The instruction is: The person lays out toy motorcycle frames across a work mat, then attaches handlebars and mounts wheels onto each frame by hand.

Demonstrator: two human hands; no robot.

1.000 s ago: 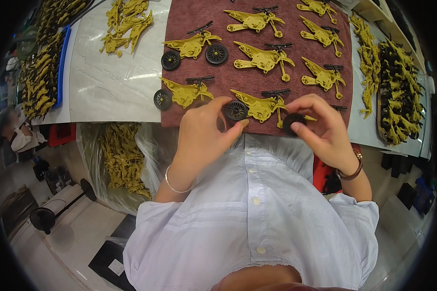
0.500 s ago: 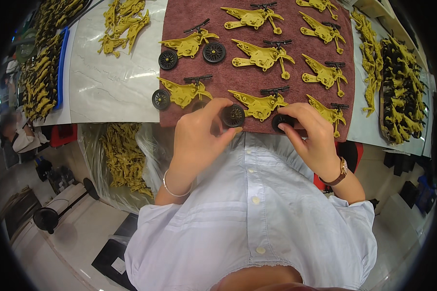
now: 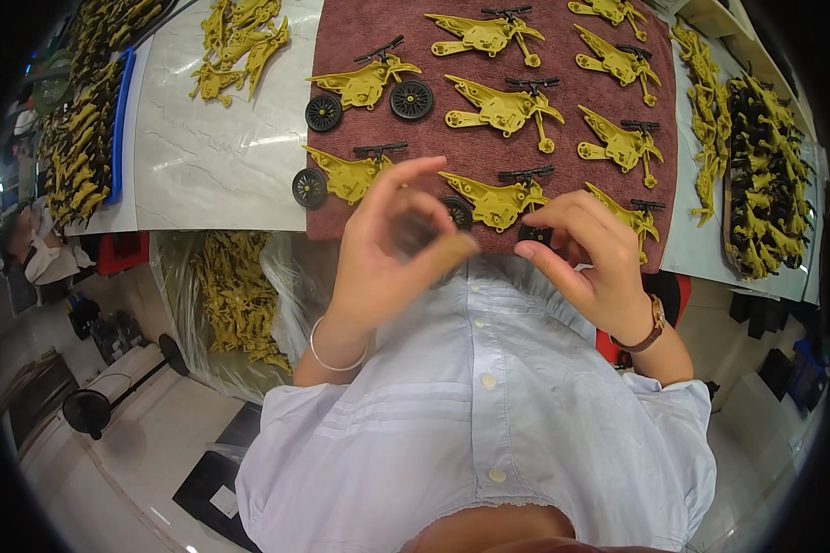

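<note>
My left hand [image 3: 374,241] is open, thumb and fingers apart, slightly blurred. Just beyond its fingertips a black spoked wheel [image 3: 459,214] lies against the left end of a yellow toy motorbike body [image 3: 500,201]; my fingers partly cover this wheel. Between thumb and index finger, my right hand [image 3: 601,241] pinches another small black wheel [image 3: 536,235], tilted, at the cloth's near edge below the body's right end. To the left, a second yellow body [image 3: 346,177] has a wheel [image 3: 310,187] at its left end; my left hand hides its right end.
A maroon cloth [image 3: 415,138] carries several yellow motorbike bodies with black handlebars; one [image 3: 364,85] has two wheels. Loose yellow parts [image 3: 240,46] lie on the white tabletop [image 3: 203,157]. Filled trays [image 3: 767,175] stand at both sides. Below hangs a plastic bag of yellow parts [image 3: 235,295].
My left hand has let go of its wheel, which now lies at the yellow body's left end, and its fingers have spread. My right hand still pinches its wheel, now tilted differently.
</note>
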